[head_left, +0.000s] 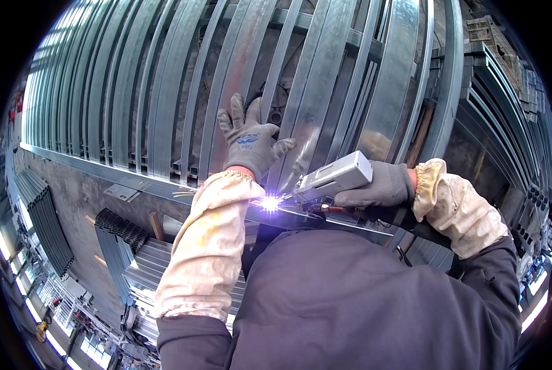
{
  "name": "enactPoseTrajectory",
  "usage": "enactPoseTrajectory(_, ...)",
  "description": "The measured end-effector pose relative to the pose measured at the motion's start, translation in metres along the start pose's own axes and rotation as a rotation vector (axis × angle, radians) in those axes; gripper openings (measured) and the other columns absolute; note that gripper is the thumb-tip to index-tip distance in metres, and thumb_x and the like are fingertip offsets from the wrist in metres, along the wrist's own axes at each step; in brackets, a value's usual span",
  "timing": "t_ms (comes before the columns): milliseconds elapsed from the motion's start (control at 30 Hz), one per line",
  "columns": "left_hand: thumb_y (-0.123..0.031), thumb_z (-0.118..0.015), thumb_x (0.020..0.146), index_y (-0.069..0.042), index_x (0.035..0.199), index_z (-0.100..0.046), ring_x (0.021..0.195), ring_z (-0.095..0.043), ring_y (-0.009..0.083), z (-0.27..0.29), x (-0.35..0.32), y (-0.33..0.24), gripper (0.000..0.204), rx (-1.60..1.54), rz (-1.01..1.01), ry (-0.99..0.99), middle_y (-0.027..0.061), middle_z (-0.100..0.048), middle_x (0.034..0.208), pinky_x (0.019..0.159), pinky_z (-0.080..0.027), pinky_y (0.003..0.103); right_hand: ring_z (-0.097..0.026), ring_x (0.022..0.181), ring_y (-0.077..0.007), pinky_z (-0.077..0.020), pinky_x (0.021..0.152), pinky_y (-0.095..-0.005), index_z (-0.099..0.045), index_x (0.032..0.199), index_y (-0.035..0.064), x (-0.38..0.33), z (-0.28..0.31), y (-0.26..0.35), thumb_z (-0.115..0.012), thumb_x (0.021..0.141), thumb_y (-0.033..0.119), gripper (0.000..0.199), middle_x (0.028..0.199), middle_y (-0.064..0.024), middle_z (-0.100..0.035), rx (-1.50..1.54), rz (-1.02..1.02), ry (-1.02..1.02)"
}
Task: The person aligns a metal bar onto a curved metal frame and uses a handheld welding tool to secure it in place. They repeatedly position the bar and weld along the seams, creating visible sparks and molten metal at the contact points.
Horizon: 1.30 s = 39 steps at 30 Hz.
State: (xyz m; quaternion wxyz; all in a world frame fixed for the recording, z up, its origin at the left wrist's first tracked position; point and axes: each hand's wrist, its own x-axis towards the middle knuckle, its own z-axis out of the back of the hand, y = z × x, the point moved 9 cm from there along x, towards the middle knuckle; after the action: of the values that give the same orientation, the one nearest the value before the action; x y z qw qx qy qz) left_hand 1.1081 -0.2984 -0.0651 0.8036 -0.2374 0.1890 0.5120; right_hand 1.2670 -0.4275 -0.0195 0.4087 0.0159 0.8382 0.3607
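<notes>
My left hand [249, 143], in a grey work glove, lies flat and open on a galvanised steel stud [236, 92], fingers spread and pressing against the metal; it grasps nothing. A pale protective sleeve [209, 246] covers that forearm from the wrist down to my dark jacket [350, 302].

My right hand [381, 185], also in a grey glove, is clenched around the grip of a silver-grey welding torch [334, 176]. The torch points to the left, and its tip sits at a bright white-violet arc [269, 203] just below my left wrist, where the upright stud meets the horizontal bottom rail [115, 172] of the frame. A thin rod of filler wire [186, 193] juts out to the left of the arc, near the rail.

The frame is a long row of parallel steel studs running away to the far left and far right. Below it on the left, stacks of dark ribbed metal profiles [121, 229] lie on the concrete floor [81, 197].
</notes>
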Motion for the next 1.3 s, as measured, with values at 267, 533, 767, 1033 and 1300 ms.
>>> enactPoseTrajectory(267,-0.065,-0.071,0.084,-0.027,0.112,-0.081,0.159,0.006,0.0454,0.001,0.001,0.0,0.048,-0.014,-0.012,-0.04,0.0139,-0.025,0.17,0.123,0.01,0.066,-0.057,0.076,-0.0073,-0.0501,0.066,-0.0251,-0.067,0.126,0.0019,-0.006,-0.002,0.0,-0.072,0.099,0.043,0.049,0.091,-0.0007,-0.067,-0.023,-0.027,0.032)
enactPoseTrajectory(533,-0.064,-0.071,0.086,-0.026,0.115,-0.08,0.159,0.006,0.0439,0.0,-0.001,0.001,0.049,-0.021,-0.018,-0.043,0.0148,-0.025,0.17,0.123,0.009,0.066,-0.058,0.077,-0.0068,-0.0504,0.066,-0.0249,-0.063,0.133,0.0013,-0.011,-0.002,0.0,-0.073,0.098,0.043,0.055,0.093,-0.0009,-0.068,0.014,-0.019,0.014)
enactPoseTrajectory(767,-0.064,-0.068,0.088,-0.028,0.118,-0.079,0.159,0.009,0.0436,0.002,-0.001,-0.002,0.048,-0.004,0.001,0.008,0.0144,-0.023,0.17,0.123,0.012,0.065,-0.06,0.077,-0.0075,-0.052,0.065,-0.0252,-0.064,0.133,0.0015,-0.015,0.0,-0.005,-0.072,0.097,0.045,0.057,0.092,-0.002,-0.068,-0.029,-0.066,-0.01)
enactPoseTrajectory(1033,-0.063,-0.069,0.087,-0.028,0.116,-0.08,0.159,0.01,0.0439,-0.003,0.001,0.001,0.046,-0.019,-0.002,-0.005,0.0137,-0.022,0.171,0.123,0.012,0.065,-0.06,0.077,-0.0086,-0.0527,0.066,-0.027,-0.06,0.139,0.0004,-0.018,-0.001,-0.003,-0.072,0.097,0.045,0.062,0.093,-0.0033,-0.068,-0.012,-0.017,-0.008)
enactPoseTrajectory(1300,-0.063,-0.073,0.084,-0.027,0.11,-0.081,0.158,0.006,0.0457,-0.004,0.001,0.003,0.045,-0.033,-0.031,-0.064,0.0129,-0.025,0.169,0.122,0.009,0.067,-0.06,0.077,-0.009,-0.0541,0.066,-0.0273,-0.057,0.142,0.0004,-0.021,-0.001,-0.006,-0.072,0.098,0.044,0.064,0.094,-0.004,-0.067,-0.012,-0.027,0.008)
